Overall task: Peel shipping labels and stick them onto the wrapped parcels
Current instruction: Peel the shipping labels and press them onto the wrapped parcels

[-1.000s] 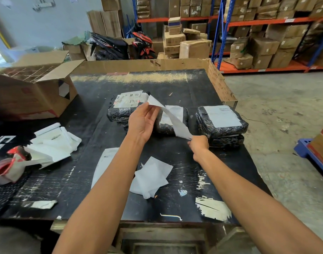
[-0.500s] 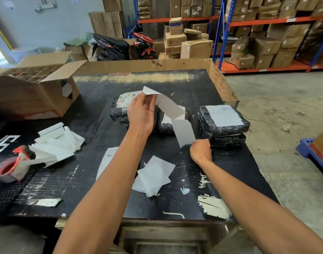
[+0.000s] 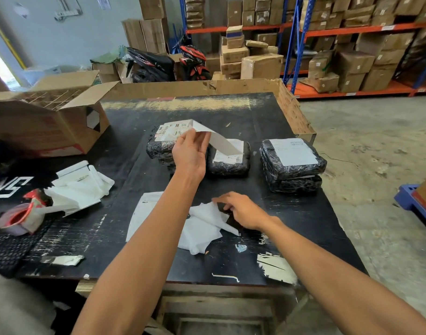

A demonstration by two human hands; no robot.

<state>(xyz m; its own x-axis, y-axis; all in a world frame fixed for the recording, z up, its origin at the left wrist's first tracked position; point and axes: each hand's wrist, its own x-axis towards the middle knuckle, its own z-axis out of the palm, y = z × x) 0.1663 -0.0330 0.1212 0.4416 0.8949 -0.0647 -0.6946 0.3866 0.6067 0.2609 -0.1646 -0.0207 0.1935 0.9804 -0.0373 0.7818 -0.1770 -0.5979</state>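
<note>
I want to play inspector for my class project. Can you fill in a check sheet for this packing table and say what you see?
Surface: black table, scratched, with a cardboard rim at the back and right.
Job's things: label held up in the air; three wrapped parcels in a row, and the right parcel sits on another one.
Clutter: white backing papers near the front, more crumpled papers at the left, a red tape dispenser, an open cardboard box.
Hands: left hand pinches the label; right hand is open over the backing papers.
Cables: nothing seen.
Surroundings: shelves of boxes, a motorbike, concrete floor.
</note>
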